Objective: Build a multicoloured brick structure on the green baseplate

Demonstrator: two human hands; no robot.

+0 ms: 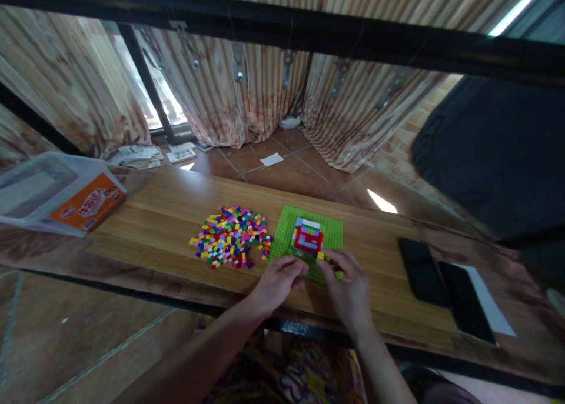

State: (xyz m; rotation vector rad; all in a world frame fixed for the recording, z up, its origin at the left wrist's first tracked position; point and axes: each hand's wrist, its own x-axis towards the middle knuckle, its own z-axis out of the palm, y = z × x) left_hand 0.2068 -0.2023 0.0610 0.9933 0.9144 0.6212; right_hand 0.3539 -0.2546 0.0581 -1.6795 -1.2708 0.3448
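Note:
A green studded baseplate [333, 230] lies on the wooden table, bearing a small build of red, white and light-blue toy bricks [308, 238]. My right hand [348, 286] reaches over the plate's right front part. Its thumb and index finger pinch a small yellow brick [320, 255] at the build's front right corner. At the plate's front left edge is my left hand [279, 280], fingers closed together; whatever may be between them is hidden. Left of the plate, a loose pile of small multicoloured bricks [232, 233] spreads over the table, its right edge close to the plate.
A clear plastic bin [75, 163] with an orange label stands at the table's left end. Towards the right end lie two dark phone-like slabs [424, 271] and a white sheet [489, 301]. Behind the table are a black bar [282, 24], curtains and a tiled floor.

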